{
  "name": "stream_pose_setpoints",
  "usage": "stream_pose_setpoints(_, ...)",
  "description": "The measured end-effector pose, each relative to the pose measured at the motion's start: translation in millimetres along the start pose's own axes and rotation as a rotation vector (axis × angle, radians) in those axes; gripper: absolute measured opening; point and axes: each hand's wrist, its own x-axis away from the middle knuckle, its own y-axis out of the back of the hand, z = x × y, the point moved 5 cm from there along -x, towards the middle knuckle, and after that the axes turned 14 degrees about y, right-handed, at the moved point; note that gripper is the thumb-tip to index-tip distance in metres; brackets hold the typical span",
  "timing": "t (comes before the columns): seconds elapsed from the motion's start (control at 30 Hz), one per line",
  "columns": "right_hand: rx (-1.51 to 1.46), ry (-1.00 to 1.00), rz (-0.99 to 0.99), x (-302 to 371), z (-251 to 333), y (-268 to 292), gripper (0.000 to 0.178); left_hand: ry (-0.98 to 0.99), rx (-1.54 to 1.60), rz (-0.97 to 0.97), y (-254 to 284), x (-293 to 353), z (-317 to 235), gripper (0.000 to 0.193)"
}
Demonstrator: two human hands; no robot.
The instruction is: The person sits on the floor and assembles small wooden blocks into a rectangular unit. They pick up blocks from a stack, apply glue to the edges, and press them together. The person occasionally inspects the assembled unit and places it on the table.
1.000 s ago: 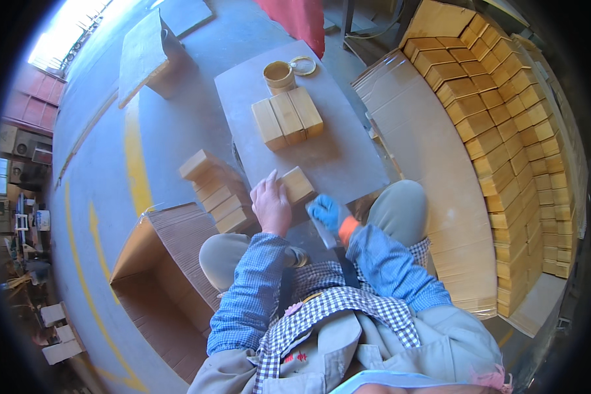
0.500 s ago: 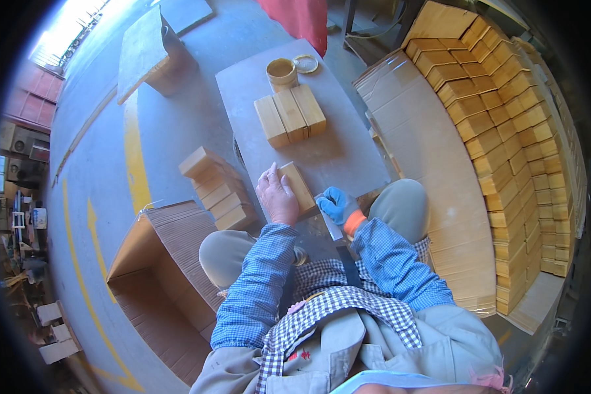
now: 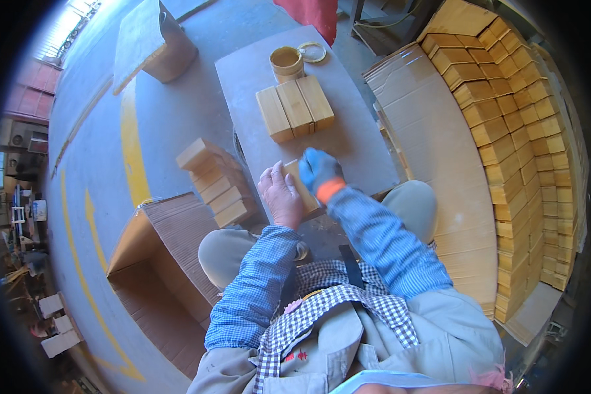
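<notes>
A light wooden block [image 3: 306, 191] lies at the near end of the grey worktable [image 3: 352, 148]. My bare left hand [image 3: 282, 195] grips its left side, fingers bent over the top. My right hand [image 3: 320, 172], in a blue glove with an orange cuff, is closed above the block's far right part. The flat grey strip seen in it half a second ago is hidden under the glove now. Just beyond my hands stand several similar wooden blocks [image 3: 295, 110] side by side. Behind them is an open round tub [image 3: 287, 64] of tan paste, with its lid [image 3: 312, 52] beside it.
Left of the table, more wooden blocks [image 3: 218, 184] are stacked. An open cardboard box [image 3: 157, 276] stands by my left knee. At the right, rows of wooden blocks [image 3: 505, 141] sit on cardboard [image 3: 433, 118]. A board-topped stand [image 3: 148, 46] is at the far left.
My right hand has moved up and left from beside the block to over its far part, and the grey strip has gone out of sight. My left hand stays on the block.
</notes>
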Motion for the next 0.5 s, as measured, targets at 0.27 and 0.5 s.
stream_pose_setpoints(0.27,-0.145,-0.299,0.236,81,-3,24,0.021,0.097,0.038,-0.026,0,2,-1,0.037)
stream_pose_setpoints(0.5,-0.371,-0.185,0.057,2,-29,-17,0.024,0.06,0.009,0.001,0,-3,1,0.037)
